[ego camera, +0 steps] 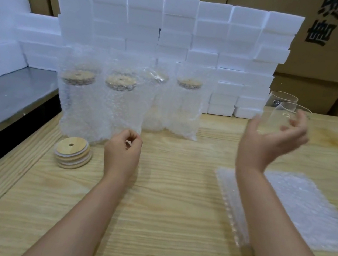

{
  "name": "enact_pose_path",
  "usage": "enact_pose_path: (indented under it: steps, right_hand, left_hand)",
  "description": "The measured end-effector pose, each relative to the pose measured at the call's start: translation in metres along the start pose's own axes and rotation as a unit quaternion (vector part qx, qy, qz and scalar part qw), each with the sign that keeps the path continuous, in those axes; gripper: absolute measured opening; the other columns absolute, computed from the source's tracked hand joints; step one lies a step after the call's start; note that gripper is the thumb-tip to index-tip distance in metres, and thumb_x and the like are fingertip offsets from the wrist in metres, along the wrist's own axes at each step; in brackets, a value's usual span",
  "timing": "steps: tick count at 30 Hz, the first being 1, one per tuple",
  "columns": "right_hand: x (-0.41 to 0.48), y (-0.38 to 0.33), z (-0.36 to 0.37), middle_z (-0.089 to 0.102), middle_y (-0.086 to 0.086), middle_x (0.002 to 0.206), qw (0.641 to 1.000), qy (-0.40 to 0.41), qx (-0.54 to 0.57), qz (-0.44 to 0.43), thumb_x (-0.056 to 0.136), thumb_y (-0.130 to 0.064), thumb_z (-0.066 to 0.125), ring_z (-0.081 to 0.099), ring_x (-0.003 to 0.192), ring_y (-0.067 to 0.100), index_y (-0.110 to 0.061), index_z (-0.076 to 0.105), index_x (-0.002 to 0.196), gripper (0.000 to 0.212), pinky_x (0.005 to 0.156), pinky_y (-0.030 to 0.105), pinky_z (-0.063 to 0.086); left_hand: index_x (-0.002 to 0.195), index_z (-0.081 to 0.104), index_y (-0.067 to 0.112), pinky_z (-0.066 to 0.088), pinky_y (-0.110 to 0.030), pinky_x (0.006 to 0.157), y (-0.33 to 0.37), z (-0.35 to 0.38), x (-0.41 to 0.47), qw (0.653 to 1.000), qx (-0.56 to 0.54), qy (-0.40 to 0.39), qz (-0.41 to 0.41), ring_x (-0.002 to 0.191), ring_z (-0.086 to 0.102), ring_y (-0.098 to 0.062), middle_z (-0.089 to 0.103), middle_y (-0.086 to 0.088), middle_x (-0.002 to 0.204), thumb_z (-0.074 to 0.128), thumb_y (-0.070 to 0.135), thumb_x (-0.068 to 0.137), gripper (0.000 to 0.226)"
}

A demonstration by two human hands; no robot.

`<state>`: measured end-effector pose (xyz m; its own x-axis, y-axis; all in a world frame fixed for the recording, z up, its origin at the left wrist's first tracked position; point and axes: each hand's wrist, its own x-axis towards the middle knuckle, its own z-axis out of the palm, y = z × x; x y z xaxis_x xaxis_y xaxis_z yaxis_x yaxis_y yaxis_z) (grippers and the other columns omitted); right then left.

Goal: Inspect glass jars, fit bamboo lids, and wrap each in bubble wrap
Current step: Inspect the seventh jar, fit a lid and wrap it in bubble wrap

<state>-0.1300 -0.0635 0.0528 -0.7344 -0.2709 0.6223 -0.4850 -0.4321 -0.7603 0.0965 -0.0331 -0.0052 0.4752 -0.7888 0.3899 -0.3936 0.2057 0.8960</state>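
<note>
I see cardboard boxes (332,54) far back | foam blocks (175,28) stacked before them | wooden table (174,196), steel counter (13,88) left | wrapped jars (105,99) far centre | bubble wrap sheet (306,209) near right | lid stack (72,153) left | right hand (273,140) raised, fingers curled round bare jar (286,118) | left hand (122,153) fingers curled in, holding nothing
</note>
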Motion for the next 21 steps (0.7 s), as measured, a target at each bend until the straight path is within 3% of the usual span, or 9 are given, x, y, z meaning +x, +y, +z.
enact_pose_path:
  steps: [2, 5, 7, 9, 14, 21]
  right_hand:
    - [0.028, 0.021, 0.0, 0.038, 0.016, 0.137, 0.994, 0.032, -0.079, 0.065, 0.07, -0.031, 0.073, 0.044, 0.121, 0.031, -0.005, 0.035, 0.14, 0.083, 0.097, 0.042, 0.038]
    - [0.053, 0.053, 0.001, 0.02, 0.018, 0.151, 0.972, -0.063, -0.182, 0.135, 0.067, -0.041, 0.083, 0.035, 0.132, 0.033, -0.011, 0.016, 0.15, 0.11, 0.105, 0.042, 0.031]
    - [0.059, 0.067, 0.003, 0.014, 0.019, 0.155, 0.957, -0.124, -0.222, 0.14, 0.068, -0.043, 0.083, 0.026, 0.139, 0.034, -0.014, 0.007, 0.152, 0.117, 0.112, 0.046, 0.025]
    - [0.061, 0.077, 0.006, 0.014, 0.018, 0.156, 0.949, -0.152, -0.238, 0.14, 0.07, -0.041, 0.082, 0.022, 0.141, 0.034, -0.018, 0.003, 0.153, 0.117, 0.113, 0.047, 0.022]
    - [0.069, 0.086, 0.006, 0.032, 0.016, 0.148, 0.951, -0.144, -0.217, 0.166, 0.079, -0.03, 0.076, 0.037, 0.131, 0.034, -0.021, 0.007, 0.152, 0.101, 0.105, 0.047, 0.029]
    - [0.047, 0.075, 0.004, 0.036, 0.009, 0.147, 0.953, -0.172, -0.191, 0.162, 0.077, -0.037, 0.077, 0.037, 0.133, 0.03, -0.013, 0.019, 0.147, 0.094, 0.104, 0.049, 0.031]
  left_hand:
    - [0.065, 0.059, 0.013, 0.039, -0.034, 0.064, -0.001, 0.001, 0.001, 1.0, 0.011, -0.008, 0.011, 0.062, 0.048, -0.022, 0.062, -0.015, 0.072, 0.058, 0.0, 0.079, 0.019]
    - [0.066, 0.06, 0.009, 0.044, -0.039, 0.065, -0.001, 0.002, 0.001, 0.999, 0.029, -0.017, 0.026, 0.064, 0.051, -0.027, 0.061, -0.015, 0.071, 0.059, 0.0, 0.079, 0.016]
    - [0.067, 0.06, 0.009, 0.046, -0.041, 0.068, -0.001, 0.002, 0.001, 0.999, 0.035, -0.017, 0.027, 0.068, 0.055, -0.031, 0.062, -0.014, 0.072, 0.059, 0.001, 0.079, 0.015]
    - [0.068, 0.061, 0.009, 0.047, -0.042, 0.07, -0.001, 0.003, 0.001, 0.999, 0.037, -0.019, 0.024, 0.072, 0.057, -0.033, 0.063, -0.013, 0.073, 0.06, 0.001, 0.079, 0.014]
    - [0.07, 0.062, 0.008, 0.047, -0.042, 0.071, 0.0, 0.002, 0.0, 0.999, 0.033, -0.021, 0.026, 0.072, 0.058, -0.033, 0.064, -0.013, 0.076, 0.06, 0.0, 0.079, 0.012]
    - [0.07, 0.063, 0.009, 0.039, -0.031, 0.064, 0.001, 0.003, -0.001, 0.998, 0.047, -0.024, 0.034, 0.061, 0.048, -0.021, 0.064, -0.012, 0.077, 0.06, 0.002, 0.079, 0.012]
